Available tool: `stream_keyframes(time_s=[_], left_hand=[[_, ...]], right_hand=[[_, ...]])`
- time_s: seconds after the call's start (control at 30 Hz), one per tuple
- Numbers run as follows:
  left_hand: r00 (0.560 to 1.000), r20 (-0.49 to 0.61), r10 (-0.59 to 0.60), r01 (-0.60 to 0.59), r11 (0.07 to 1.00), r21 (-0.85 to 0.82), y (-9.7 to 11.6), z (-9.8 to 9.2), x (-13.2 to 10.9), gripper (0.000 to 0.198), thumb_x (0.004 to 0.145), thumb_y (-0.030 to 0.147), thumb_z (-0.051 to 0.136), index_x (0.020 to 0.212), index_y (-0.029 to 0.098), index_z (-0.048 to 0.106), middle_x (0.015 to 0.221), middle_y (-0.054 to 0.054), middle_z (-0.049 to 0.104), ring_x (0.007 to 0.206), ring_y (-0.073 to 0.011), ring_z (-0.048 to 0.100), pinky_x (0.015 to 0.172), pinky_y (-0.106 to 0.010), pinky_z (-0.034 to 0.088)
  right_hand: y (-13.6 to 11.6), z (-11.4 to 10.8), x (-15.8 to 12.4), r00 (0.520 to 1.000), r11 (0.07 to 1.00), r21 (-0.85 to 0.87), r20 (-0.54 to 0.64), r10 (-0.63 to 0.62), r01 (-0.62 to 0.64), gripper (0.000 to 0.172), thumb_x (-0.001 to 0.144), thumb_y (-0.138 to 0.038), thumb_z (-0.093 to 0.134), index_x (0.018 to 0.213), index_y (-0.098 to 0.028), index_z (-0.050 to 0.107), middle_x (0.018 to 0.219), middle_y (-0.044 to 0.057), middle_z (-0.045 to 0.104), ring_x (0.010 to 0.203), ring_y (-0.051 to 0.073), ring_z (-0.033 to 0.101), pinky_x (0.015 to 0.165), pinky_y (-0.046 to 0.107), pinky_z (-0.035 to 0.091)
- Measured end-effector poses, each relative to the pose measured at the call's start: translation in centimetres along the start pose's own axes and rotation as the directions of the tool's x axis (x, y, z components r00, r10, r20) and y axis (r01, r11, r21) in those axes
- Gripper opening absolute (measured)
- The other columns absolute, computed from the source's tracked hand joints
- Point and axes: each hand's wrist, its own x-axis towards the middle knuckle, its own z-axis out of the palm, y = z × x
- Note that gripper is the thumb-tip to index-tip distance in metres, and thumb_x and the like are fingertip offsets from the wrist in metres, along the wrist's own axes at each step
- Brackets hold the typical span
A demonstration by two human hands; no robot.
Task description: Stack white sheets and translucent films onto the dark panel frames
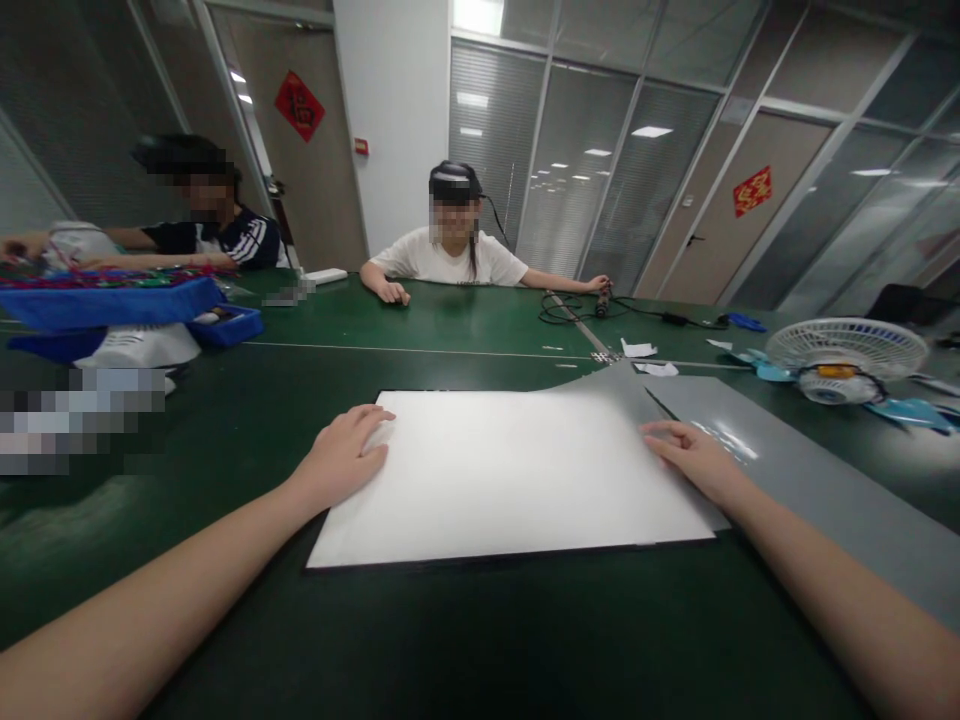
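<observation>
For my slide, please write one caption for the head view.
Left hand and right hand at opposite sides of a white sheet on a green table.

Toward the left edge of the green bench [465, 640], a blue tray [112, 306] is heaped with coloured wires [90, 277], a smaller blue tray [244, 326] just beside it. At the far edge sit two people: one with a striped dark sleeve [259, 240] toward the far left corner, one in a white shirt [420, 256]. A black cable [559, 315] lies near that edge, right of the white shirt. Paper scraps [637, 349] lie nearer; toward the right edge are a white fan cage [892, 345] and light-blue blades [911, 412].
</observation>
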Motion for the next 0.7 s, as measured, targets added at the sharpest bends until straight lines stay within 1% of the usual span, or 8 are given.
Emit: stream_keyframes(time_s=[0.1, 0.17, 0.23, 0.37, 0.53, 0.7], left_hand=[[1.0, 0.003, -0.008, 0.008, 1.0, 0.02, -0.2, 0.1, 0.0, 0.048, 0.079, 0.028, 0.042, 0.126, 0.024, 0.053, 0.138, -0.009, 0.045, 0.125, -0.0312, 0.043, 0.102, -0.049, 0.036], [1.0, 0.014, -0.012, 0.012, 1.0, 0.02, -0.4, 0.3, 0.1, 0.048, 0.078, 0.025, 0.04, 0.124, 0.023, 0.055, 0.137, -0.009, 0.046, 0.125, -0.0307, 0.043, 0.102, -0.049, 0.036], [1.0, 0.02, -0.008, 0.008, 1.0, 0.012, -0.7, 0.5, 0.1, 0.047, 0.078, 0.023, 0.039, 0.123, 0.023, 0.056, 0.135, -0.008, 0.047, 0.125, -0.0299, 0.043, 0.103, -0.049, 0.035], [1.0, 0.015, 0.004, -0.004, 1.0, -0.007, -0.8, 0.6, 0.1, 0.045, 0.079, 0.021, 0.038, 0.121, 0.021, 0.056, 0.133, -0.009, 0.048, 0.125, -0.0285, 0.043, 0.104, -0.047, 0.035], [1.0, -0.004, 0.006, -0.006, 0.999, -0.036, -0.8, 0.6, 0.1, 0.044, 0.08, 0.02, 0.036, 0.12, 0.019, 0.056, 0.13, -0.01, 0.049, 0.123, -0.0279, 0.044, 0.104, -0.045, 0.036], [1.0, 0.002, 0.007, -0.007, 0.999, -0.044, -0.6, 0.4, 0.1, 0.044, 0.079, 0.02, 0.036, 0.117, 0.017, 0.058, 0.128, -0.011, 0.052, 0.122, -0.0285, 0.045, 0.105, -0.046, 0.036]], right_hand=[[-0.5, 0.4, -0.1, 1.0, 0.998, 0.055, 0.008, 0.023, -0.023, 0.056, 0.077, -0.057, 0.059, 0.118, -0.019, 0.061, 0.058, -0.003, 0.054, 0.048, 0.012, 0.042, 0.045, 0.024, 0.031], [-0.6, 0.5, -0.2, 0.999, 0.993, 0.112, 0.006, 0.036, -0.037, 0.057, 0.078, -0.057, 0.057, 0.119, -0.018, 0.059, 0.059, -0.003, 0.053, 0.046, 0.011, 0.04, 0.044, 0.024, 0.03], [-0.6, 0.6, -0.3, 0.999, 0.989, 0.139, 0.009, 0.044, -0.045, 0.057, 0.079, -0.057, 0.055, 0.12, -0.018, 0.059, 0.06, -0.003, 0.052, 0.047, 0.011, 0.041, 0.044, 0.024, 0.03], [-0.3, 0.5, -0.2, 0.999, 0.995, 0.089, 0.028, 0.032, -0.034, 0.057, 0.079, -0.056, 0.055, 0.121, -0.018, 0.059, 0.06, -0.002, 0.052, 0.049, 0.013, 0.044, 0.044, 0.025, 0.033], [-1.1, 0.8, -0.2, 1.0, 1.0, 0.009, -0.014, 0.013, -0.013, 0.058, 0.075, -0.056, 0.057, 0.117, -0.016, 0.063, 0.057, -0.002, 0.052, 0.046, 0.012, 0.042, 0.043, 0.026, 0.031], [-1.7, 0.8, -0.4, 0.999, 1.0, -0.016, -0.029, 0.025, -0.026, 0.057, 0.073, -0.057, 0.059, 0.112, -0.017, 0.065, 0.057, -0.001, 0.056, 0.045, 0.013, 0.044, 0.044, 0.027, 0.031]])
